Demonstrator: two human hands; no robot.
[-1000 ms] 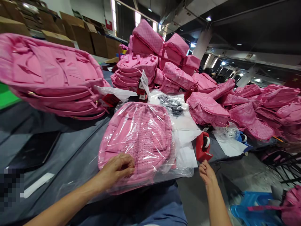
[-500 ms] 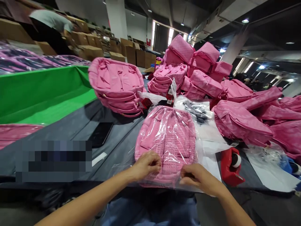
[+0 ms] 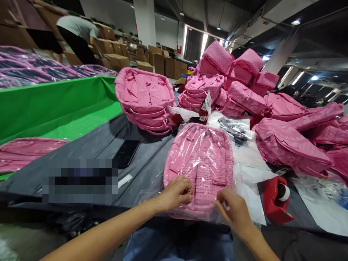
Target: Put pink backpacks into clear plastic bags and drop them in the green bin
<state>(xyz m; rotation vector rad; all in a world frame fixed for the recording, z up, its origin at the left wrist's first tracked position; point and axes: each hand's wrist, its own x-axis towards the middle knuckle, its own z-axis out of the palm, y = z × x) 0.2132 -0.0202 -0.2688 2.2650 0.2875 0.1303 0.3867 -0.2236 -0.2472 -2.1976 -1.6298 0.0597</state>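
A pink backpack (image 3: 199,163) lies flat in front of me, sealed inside a clear plastic bag (image 3: 239,177) with shiny wrinkles. My left hand (image 3: 176,194) rests on its near left part, fingers curled and closed on the film. At the near right corner, my right hand (image 3: 235,212) pinches the plastic between thumb and fingers; the exact grip is partly hidden. A red tape dispenser (image 3: 276,201) with a white roll stands to the right of my right hand.
Left of the bag lie a black phone (image 3: 127,153) and a white strip (image 3: 125,180). Stacked pink backpacks (image 3: 146,98) stand behind, with more piled at right. A green-lined bin (image 3: 54,105) is at left. People (image 3: 78,30) bend near cardboard boxes (image 3: 116,61).
The view has swung slightly left, so things sit further right in the picture. My right hand has turned more upright at the bag's near corner; my left hand stays on the bag.
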